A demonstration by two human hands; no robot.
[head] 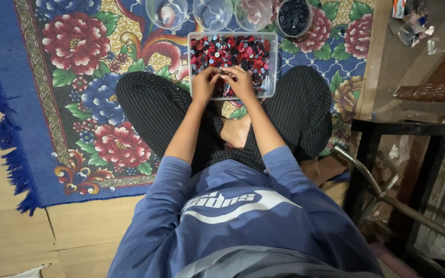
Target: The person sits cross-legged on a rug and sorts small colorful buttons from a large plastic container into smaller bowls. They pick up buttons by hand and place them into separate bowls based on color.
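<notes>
Two hands, the left hand and right hand, meet with fingers pinched together over a clear plastic box full of red, black and blue buttons; what they pinch is too small to tell.

Tray: a clear rectangular tray full of red, black and blue buttons is lying on the flowered rug, between the person's knees.
Left hand: the left hand is reaching over the tray's near edge, fingertips pinching among the buttons.
Right hand: the right hand is meeting the left hand just beside it, over the tray.
Cups: three clear round cups are standing just beyond the tray.
Dark cup: a cup of dark buttons is sitting beyond the tray's far right corner.
</notes>
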